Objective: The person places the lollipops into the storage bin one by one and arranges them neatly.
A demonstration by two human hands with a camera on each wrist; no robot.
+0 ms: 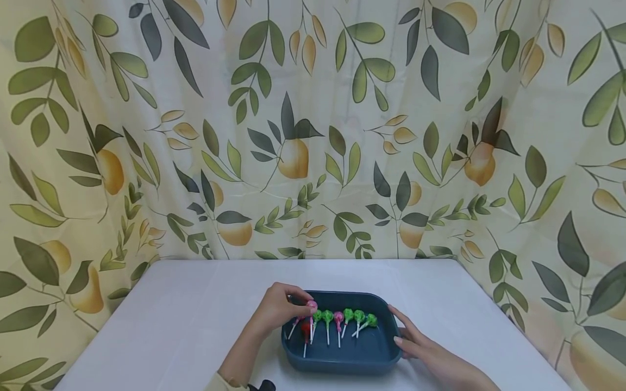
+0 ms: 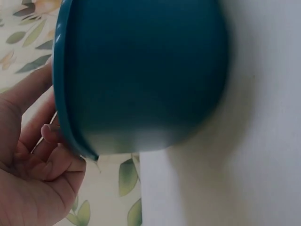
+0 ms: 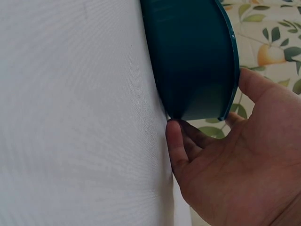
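Observation:
My left hand is over the left end of a dark blue rectangular box, pinching a pink lollipop by its head between thumb and index finger. In the box, a red lollipop lies just below that hand. Beside it runs a row of lollipops with white sticks: several green ones and another pink one. At the box's right end, my right hand touches rim and wall with extended fingers. The left wrist view shows the box's outer wall, and the held lollipop is hidden there.
The box stands on a table with a white cloth. Behind and on both sides hangs a curtain printed with leaves and fruit. A small black object shows at the bottom edge, near the left sleeve.

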